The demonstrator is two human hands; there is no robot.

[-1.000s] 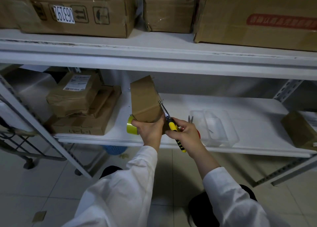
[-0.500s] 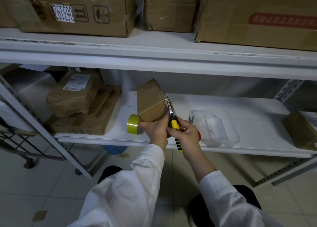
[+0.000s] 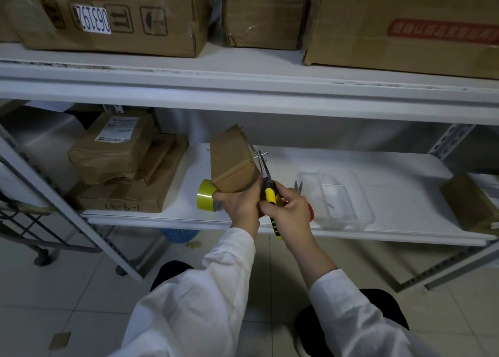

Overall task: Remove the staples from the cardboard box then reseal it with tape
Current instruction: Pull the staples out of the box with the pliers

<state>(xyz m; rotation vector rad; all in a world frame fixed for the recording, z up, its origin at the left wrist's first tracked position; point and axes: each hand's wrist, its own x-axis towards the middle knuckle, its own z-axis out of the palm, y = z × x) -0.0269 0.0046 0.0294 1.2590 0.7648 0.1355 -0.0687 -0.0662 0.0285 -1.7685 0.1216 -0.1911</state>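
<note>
Staple-pulling step: small cardboard box (image 3: 232, 159) tipped up on end on the lower shelf (image 3: 378, 165), lower end clasped in the left hand (image 3: 240, 202), with the right hand (image 3: 289, 208) closed around the yellow-handled pliers (image 3: 266, 179), nose at the box's right edge where a staple (image 3: 259, 155) juts out. Best done by bracing the box firmly, nipping the staple near its base, then drawing straight out along its legs, no twisting, to spare the cardboard. Afterwards, drop into the clear plastic tray (image 3: 340, 197) just right; yellow tape roll (image 3: 205, 194) ready, touching the box's left.
</note>
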